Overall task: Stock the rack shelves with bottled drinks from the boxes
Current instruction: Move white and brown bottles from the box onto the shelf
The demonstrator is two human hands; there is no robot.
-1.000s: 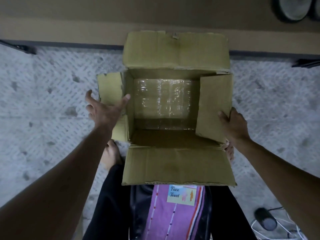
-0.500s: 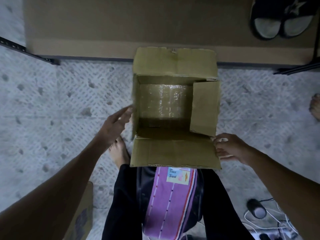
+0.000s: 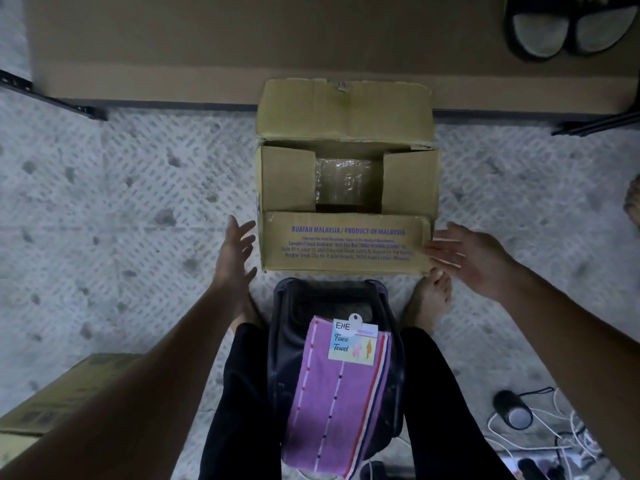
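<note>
Floor (image 3: 121, 209): pale and patterned, it filled the view.
Brown board (image 3: 242, 46): lay flat across the far side.
Box (image 3: 346, 244): sat on the floor dead centre, between both hands. The side flaps were folded in, the near flap was down and showed purple print, and the far flap was open.
Plastic wrap (image 3: 348, 180): shone through the gap; I could not make out its contents.
Second box (image 3: 52, 403): near left corner.
Towel (image 3: 339, 393): purple and striped, near the centre.
Left hand (image 3: 235, 254): fingers spread, gripping nothing, just beside the box's near left corner.
Right hand (image 3: 478, 261): fingers straight, tips at the near right corner; contact unclear.
Slippers (image 3: 564, 26): far right.
</note>
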